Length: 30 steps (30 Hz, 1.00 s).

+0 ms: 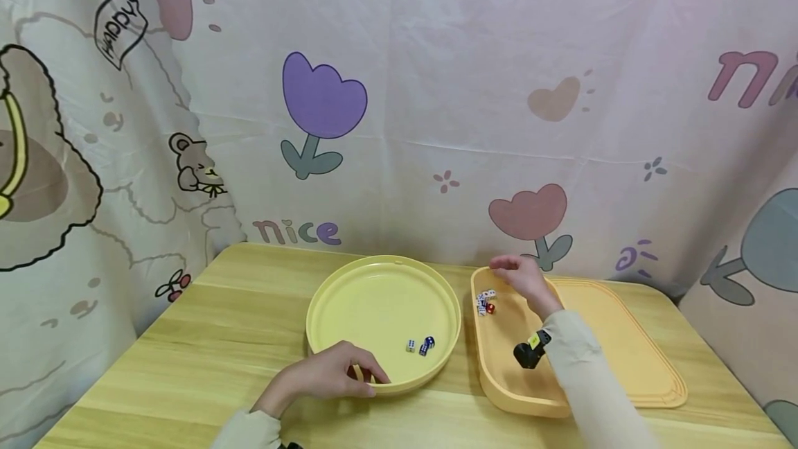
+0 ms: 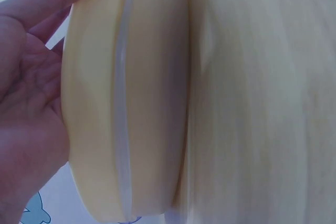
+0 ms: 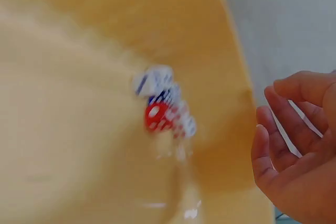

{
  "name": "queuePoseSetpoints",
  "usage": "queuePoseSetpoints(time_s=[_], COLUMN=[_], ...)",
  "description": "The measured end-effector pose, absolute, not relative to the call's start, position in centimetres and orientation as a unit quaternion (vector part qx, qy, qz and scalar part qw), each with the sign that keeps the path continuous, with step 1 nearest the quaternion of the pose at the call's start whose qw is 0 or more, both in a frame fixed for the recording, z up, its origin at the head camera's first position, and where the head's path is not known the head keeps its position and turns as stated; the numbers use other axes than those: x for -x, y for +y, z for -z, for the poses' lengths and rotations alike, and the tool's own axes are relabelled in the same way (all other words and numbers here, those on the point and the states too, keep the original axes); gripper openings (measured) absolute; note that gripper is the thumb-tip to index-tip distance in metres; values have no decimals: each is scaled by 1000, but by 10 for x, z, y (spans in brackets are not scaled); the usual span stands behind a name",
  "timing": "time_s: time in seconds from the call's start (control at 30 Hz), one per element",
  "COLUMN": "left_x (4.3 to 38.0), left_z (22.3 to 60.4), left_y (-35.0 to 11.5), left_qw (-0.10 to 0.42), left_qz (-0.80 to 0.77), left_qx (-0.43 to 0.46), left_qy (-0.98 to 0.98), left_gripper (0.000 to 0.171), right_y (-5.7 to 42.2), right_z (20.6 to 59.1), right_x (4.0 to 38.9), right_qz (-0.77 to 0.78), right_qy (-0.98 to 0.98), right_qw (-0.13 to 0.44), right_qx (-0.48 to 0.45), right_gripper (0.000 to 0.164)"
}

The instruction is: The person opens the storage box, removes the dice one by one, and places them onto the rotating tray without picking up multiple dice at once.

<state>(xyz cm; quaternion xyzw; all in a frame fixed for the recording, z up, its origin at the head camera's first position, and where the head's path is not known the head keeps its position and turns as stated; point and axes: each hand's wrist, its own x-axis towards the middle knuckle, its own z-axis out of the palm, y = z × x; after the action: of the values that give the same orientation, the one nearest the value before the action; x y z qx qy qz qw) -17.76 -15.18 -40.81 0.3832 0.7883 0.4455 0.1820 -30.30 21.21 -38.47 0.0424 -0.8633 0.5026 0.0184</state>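
My left hand grips the near rim of a round yellow tray, fingers inside and thumb outside. In the left wrist view the hand holds the tray's wall. On the tray lie a white die and two blue dice. Over the far end of a rounded orange box is my right hand, fingers loosely bent, nothing visible between them. A cluster of white, blue and red dice, including a red die, sits in the box, beside the hand.
A flat orange lid-like tray lies to the right of the box, partly behind the right forearm. Everything stands on a wood-patterned table. A printed curtain hangs along its back edge.
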Motion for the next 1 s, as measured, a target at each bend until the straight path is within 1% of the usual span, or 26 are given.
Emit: queuePoseSetpoints(time_s=[0.37, 0.63, 1.0], left_x=[180, 180, 180], left_z=[405, 405, 407], left_y=[-153, -152, -152], left_qw=[179, 181, 187], left_qz=[-436, -439, -443], left_qx=[-378, -385, -379], left_qy=[797, 791, 791], left_gripper=[16, 16, 16], right_y=[221, 226, 228], right_z=[406, 416, 428], right_x=[307, 309, 309], right_qz=[-501, -465, -464], right_qy=[-865, -885, -885], right_qw=[-23, -22, -30], right_qx=[-34, -28, -28], right_gripper=[25, 20, 21])
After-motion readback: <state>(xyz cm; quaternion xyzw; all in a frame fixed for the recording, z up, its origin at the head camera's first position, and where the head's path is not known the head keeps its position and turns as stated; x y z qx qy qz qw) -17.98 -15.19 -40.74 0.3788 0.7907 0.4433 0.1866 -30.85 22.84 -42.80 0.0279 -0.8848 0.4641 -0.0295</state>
